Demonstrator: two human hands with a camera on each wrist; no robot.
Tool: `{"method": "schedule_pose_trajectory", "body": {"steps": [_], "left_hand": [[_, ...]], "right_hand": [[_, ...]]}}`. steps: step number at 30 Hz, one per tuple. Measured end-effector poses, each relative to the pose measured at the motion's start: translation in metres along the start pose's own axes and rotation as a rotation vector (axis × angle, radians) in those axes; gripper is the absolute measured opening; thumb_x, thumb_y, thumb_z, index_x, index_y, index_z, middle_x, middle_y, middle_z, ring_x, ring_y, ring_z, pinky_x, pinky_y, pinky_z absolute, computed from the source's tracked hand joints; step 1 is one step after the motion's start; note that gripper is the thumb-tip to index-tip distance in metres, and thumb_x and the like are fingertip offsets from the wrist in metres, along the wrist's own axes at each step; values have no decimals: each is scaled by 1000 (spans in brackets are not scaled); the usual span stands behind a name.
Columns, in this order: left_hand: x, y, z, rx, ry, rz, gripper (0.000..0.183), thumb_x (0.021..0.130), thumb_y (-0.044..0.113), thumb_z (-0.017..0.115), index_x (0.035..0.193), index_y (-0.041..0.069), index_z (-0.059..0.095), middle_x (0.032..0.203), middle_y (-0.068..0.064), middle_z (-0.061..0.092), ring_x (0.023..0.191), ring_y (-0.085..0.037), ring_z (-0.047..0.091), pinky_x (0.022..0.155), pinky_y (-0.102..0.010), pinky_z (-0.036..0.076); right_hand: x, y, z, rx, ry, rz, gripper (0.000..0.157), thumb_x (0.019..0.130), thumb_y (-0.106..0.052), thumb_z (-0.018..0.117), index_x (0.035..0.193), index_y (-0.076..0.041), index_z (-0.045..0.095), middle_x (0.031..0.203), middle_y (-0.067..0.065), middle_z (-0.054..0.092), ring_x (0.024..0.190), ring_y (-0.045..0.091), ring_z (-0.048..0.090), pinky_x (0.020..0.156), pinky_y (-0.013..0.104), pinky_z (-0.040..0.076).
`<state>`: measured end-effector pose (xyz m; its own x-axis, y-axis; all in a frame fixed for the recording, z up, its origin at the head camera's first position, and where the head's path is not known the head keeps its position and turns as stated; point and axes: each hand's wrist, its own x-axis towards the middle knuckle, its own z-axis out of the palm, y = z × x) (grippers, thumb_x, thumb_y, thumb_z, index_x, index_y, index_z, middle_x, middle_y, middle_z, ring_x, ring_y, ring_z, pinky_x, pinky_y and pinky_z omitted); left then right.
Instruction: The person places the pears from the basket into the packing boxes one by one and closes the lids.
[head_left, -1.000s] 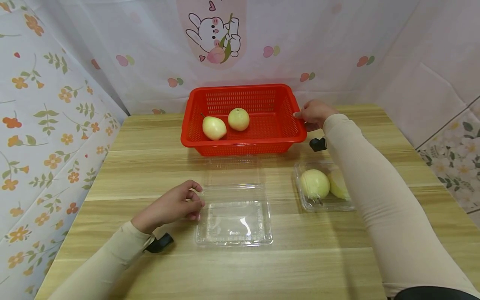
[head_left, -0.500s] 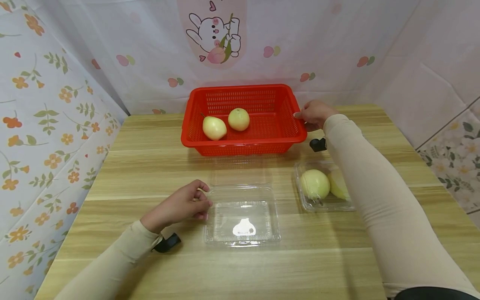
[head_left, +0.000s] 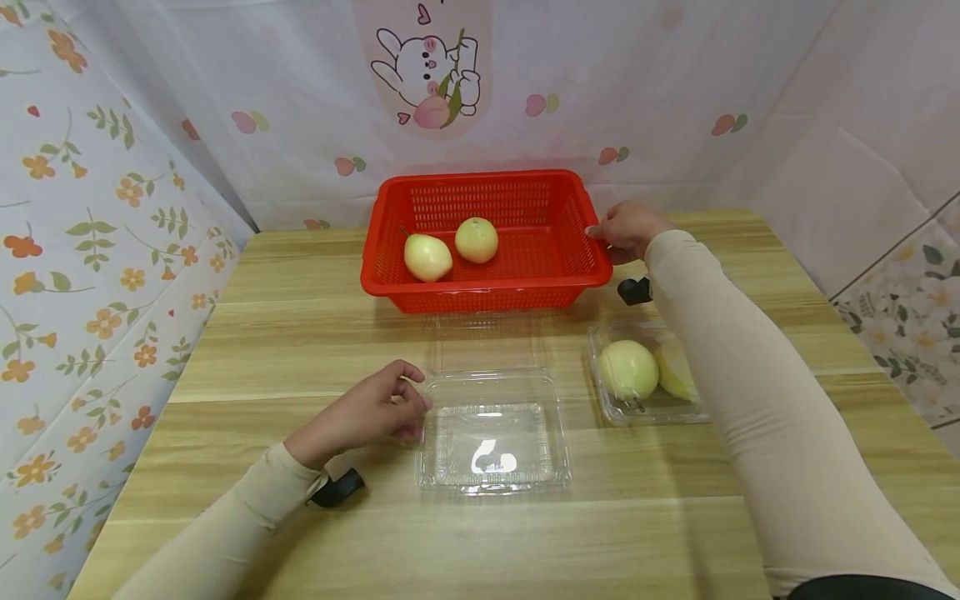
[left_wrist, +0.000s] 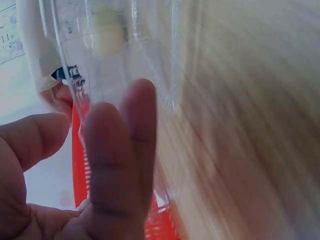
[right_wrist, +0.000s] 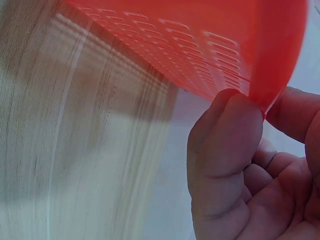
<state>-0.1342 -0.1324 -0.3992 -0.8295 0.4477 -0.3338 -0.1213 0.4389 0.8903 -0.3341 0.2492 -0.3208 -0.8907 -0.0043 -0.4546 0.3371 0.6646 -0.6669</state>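
A red plastic basket stands at the back of the table with two pale yellow pears inside. My right hand pinches its right rim between thumb and fingers, as the right wrist view shows on the basket. In front of the basket lies a clear plastic clamshell box, its lid folded back. At its left side is my left hand, fingertips right at the edge. In the left wrist view those fingers are straight against the clear wall, the thumb apart from them.
A second clear box holding pears sits to the right, partly hidden by my right sleeve. Wooden tabletop runs around the boxes. A printed curtain hangs behind the basket.
The clamshell box has slid to the right along the table, with my left hand moving alongside it. My right hand and the red basket have stayed in place.
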Motion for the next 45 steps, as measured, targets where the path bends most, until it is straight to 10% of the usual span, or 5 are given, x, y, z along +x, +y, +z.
{"method": "schedule_pose_trajectory", "body": {"steps": [15,28,45], "left_hand": [[-1,46,-53,252,136,91,25,99,24,60,111,4,53,104,-16,61,86,-27,66,74,-41,54],[33,110,-79,367,223,112,28,98,28,59,115,7,54,108,-11,58,89,-30,57,74,-36,48],[88,152,-101,383,253,-3,33,99,28,57,121,4,49,115,-13,54,93,-26,56,85,-36,49]], "right_hand": [[-4,-1,1,9,-4,-1,40,102,-25,55,128,4,46,116,20,58,78,25,67,82,40,57],[-4,-2,0,24,-4,-3,38,102,-24,56,126,4,48,114,21,60,82,27,69,82,43,57],[-3,-1,0,31,-4,-4,39,101,-24,56,128,4,48,116,22,60,85,29,70,81,42,57]]}}
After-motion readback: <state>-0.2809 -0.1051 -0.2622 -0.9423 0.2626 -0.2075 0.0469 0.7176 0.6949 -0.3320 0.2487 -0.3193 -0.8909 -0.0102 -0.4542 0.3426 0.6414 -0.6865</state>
